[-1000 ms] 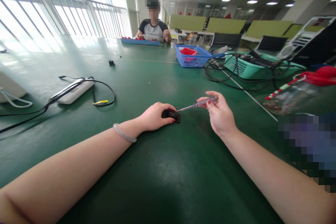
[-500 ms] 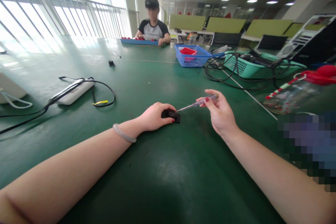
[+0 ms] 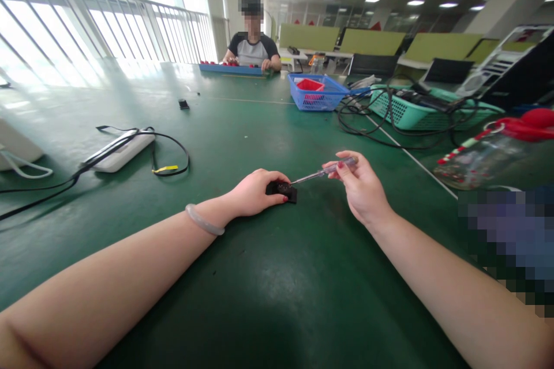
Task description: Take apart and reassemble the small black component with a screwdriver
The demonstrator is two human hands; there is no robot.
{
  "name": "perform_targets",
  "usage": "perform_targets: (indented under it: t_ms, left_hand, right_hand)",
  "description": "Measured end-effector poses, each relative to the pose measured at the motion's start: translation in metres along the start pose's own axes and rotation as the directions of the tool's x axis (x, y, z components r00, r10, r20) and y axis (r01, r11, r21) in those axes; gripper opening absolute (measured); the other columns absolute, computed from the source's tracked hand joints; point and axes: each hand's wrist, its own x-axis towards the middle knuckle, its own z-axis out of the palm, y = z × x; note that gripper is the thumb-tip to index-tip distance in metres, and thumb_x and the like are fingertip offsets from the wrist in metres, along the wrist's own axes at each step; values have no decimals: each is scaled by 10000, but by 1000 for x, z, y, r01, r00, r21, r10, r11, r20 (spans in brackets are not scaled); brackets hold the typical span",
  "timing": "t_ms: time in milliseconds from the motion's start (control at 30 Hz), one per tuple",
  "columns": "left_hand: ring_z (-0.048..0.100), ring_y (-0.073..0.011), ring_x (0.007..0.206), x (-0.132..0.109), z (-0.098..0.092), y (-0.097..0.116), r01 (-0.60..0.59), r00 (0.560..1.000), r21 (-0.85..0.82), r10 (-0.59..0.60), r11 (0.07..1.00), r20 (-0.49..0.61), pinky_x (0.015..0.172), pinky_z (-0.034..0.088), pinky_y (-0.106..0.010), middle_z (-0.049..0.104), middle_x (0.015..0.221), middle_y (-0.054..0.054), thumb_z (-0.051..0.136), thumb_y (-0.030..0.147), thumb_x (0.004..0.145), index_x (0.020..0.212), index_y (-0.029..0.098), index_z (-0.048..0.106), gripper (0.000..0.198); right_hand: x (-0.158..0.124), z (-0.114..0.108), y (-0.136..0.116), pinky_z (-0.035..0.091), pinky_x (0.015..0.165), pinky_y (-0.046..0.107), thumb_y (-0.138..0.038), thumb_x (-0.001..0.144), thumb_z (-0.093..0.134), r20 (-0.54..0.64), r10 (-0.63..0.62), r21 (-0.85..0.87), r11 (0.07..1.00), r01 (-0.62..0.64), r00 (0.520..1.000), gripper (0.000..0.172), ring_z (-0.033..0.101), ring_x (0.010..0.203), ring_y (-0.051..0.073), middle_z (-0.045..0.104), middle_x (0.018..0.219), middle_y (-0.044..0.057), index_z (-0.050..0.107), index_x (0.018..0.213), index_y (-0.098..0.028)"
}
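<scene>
A small black block lies on the green table, its left end between the thumb and fingers of my left hand. My right hand holds a screwdriver by its clear handle, with the thumb and fingers closed round it. The thin metal shaft slants down to the left, and its tip is at the upper side of the black block. Whether the tip sits in a screw is too small to tell.
A white device with black cable lies left. Beyond are a blue basket, a green basket with cables, and a small black piece. A red-lidded bottle stands right. A person sits opposite behind a blue tray.
My right hand has shifted very slightly, with the screwdriver handle a little lower and further left. My left hand and the black block have stayed put.
</scene>
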Motion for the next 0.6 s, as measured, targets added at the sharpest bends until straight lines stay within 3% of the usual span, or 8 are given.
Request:
perform_targets:
  t_ms: [267, 600]
  left_hand:
    - [591, -232, 987, 0, 0, 0, 0, 1000, -1, 0, 1000, 2, 898, 464, -368, 686, 1044, -27, 623, 391, 780, 1092, 246, 650, 346]
    - [590, -233, 991, 0, 1, -1, -9, 1000, -1, 9, 1000, -4, 888, 466, -368, 685, 1048, -27, 623, 382, 783, 1102, 256, 653, 344]
  right_hand:
    - [0, 0, 3, 518, 782, 344, -429, 823, 665, -3, -1, 7, 1000, 1, 1000, 262, 628, 743, 151, 699, 874, 3, 541, 981, -261]
    - [-2, 0, 1, 505, 834, 380, -303, 859, 609, -31, -35, 29, 999, 36, 999, 143, 643, 818, 172, 698, 868, 3, 528, 970, -262]
